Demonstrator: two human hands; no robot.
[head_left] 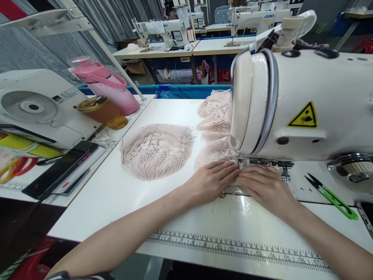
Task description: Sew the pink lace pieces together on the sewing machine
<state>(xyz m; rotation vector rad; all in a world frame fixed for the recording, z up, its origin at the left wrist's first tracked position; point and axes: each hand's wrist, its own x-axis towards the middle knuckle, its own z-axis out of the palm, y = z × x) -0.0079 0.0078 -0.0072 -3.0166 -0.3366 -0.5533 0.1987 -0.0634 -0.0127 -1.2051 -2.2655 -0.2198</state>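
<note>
Both my hands lie on the white table right in front of the needle area of a white sewing machine (pixel 303 101). My left hand (pixel 211 179) rests flat with fingers stretched toward the presser foot (pixel 240 165), touching the edge of pale pink lace pieces (pixel 217 149) that run under the machine head. My right hand (pixel 264 186) lies beside it, fingers together and pressed down at the same spot; what is under its fingertips is hidden. A separate stack of rounded pink lace pieces (pixel 157 151) lies to the left of my hands.
Green thread snips (pixel 332 196) lie right of the machine base. On the left stand a pink bottle (pixel 109 87), an amber cup (pixel 101 111), a phone (pixel 62 165) and a white device (pixel 35 105). A ruler strip (pixel 239 247) runs along the table's front edge. More sewing machines stand behind.
</note>
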